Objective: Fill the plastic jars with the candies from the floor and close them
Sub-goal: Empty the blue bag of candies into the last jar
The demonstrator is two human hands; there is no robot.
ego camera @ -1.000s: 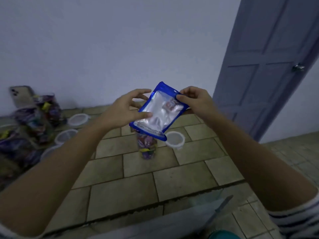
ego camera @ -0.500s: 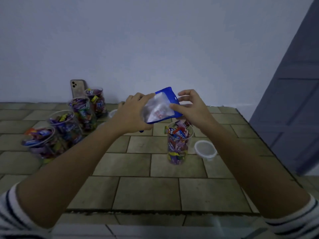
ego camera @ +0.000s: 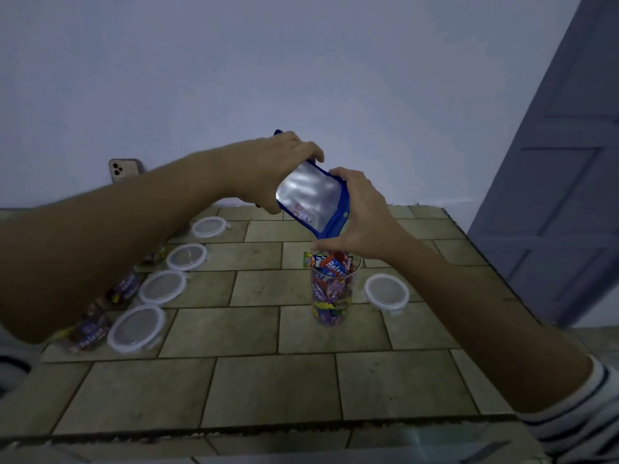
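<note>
A blue-edged clear plastic pouch (ego camera: pixel 310 195) is tilted mouth-down just above an open clear jar (ego camera: pixel 331 289) that stands on the tiled floor and is packed with colourful wrapped candies up to its rim. My left hand (ego camera: pixel 284 162) grips the pouch's raised upper end. My right hand (ego camera: pixel 360 216) holds its lower right edge near the mouth, right over the jar. A few candies show faintly inside the pouch. The jar's white-rimmed lid (ego camera: pixel 387 292) lies flat on the floor to the jar's right.
Several white-rimmed lids (ego camera: pixel 135 328) lie in a row on the left. Behind my left forearm stand candy-filled jars (ego camera: pixel 88 329), mostly hidden. A phone (ego camera: pixel 122 169) leans on the white wall. A grey door (ego camera: pixel 566 182) is at the right.
The pouch has been tipped further, its mouth now pointing down over the jar. My left hand rose to its upper end and my right hand dropped to the lower edge. The camera view shifted.
</note>
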